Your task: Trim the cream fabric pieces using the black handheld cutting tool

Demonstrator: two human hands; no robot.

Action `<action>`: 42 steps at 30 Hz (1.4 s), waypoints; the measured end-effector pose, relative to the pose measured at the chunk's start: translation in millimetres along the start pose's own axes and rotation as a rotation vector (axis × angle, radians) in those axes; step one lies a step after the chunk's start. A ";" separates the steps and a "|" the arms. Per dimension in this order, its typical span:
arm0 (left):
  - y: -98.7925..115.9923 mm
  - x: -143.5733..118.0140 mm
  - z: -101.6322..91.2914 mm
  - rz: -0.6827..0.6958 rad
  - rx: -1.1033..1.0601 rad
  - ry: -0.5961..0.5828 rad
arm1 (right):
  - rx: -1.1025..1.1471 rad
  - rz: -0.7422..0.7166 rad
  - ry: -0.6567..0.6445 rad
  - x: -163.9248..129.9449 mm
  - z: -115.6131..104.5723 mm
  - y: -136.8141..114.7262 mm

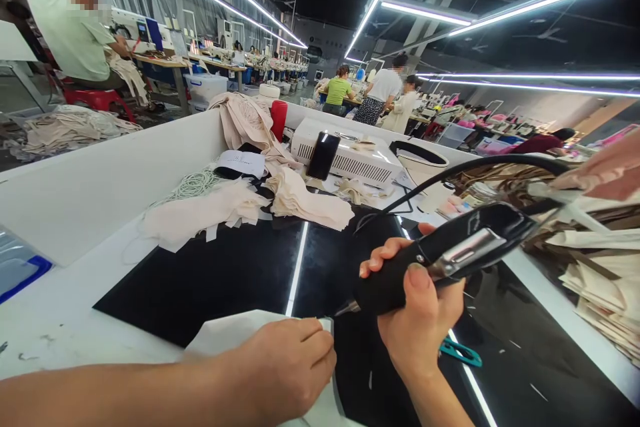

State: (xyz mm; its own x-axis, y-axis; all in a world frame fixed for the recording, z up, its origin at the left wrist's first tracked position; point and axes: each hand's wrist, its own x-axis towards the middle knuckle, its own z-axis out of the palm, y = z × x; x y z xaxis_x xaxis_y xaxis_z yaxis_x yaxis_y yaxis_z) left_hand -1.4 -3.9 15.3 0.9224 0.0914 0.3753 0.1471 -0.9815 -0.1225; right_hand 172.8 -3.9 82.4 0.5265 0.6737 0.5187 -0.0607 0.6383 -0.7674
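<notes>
Black handheld tool (430, 267) is clamped in the right hand (420, 320), long axis slanting down-left, tip just beside the left hand (290, 367); left fingers are curled together, pressing the white fabric piece (225, 337) on the black mat (220, 280).

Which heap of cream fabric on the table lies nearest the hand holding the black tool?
The folded pile at the black mat's far edge, nearest the right hand; the others lie farther left and behind.

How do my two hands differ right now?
The right hand is wrapped around a black corded tool, thumb up; the left hand lies knuckles up, pressing white fabric. The right hand is raised; the left hand is down on the table. Both are bare.
</notes>
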 end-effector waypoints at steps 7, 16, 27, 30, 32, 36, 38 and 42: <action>0.4 0.8 -4.2 -0.047 -0.039 0.063 | 0.013 0.025 0.006 0.7 -0.4 -0.2; -3.9 -1.4 -1.6 -0.180 -0.190 0.015 | 0.034 0.047 0.026 1.7 -1.1 -0.8; -25.8 8.2 -3.6 -0.608 -0.450 -0.102 | 0.038 0.047 0.014 -0.7 -3.2 -0.2; -24.5 6.7 -0.6 -0.636 -0.531 -0.106 | 0.040 0.043 0.004 -1.4 -4.1 0.3; -24.2 6.0 0.2 -0.645 -0.562 -0.100 | 0.041 0.040 -0.002 -2.1 -4.4 0.8; -23.9 5.5 -0.2 -0.634 -0.575 -0.074 | 0.053 0.044 0.000 -2.6 -2.9 1.7; -23.5 5.4 -0.5 -0.630 -0.572 -0.071 | 0.070 0.062 0.004 -2.0 -1.1 1.7; -23.5 4.9 0.6 -0.627 -0.579 -0.064 | 0.099 0.081 0.017 0.9 3.6 -0.3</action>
State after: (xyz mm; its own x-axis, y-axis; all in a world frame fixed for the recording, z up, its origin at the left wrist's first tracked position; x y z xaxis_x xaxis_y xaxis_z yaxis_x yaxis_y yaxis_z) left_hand -0.1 19.7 19.4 0.7528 0.6380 0.1620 0.4469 -0.6761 0.5858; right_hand 170.3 -2.2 84.4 0.5310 0.7185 0.4492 -0.1867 0.6163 -0.7650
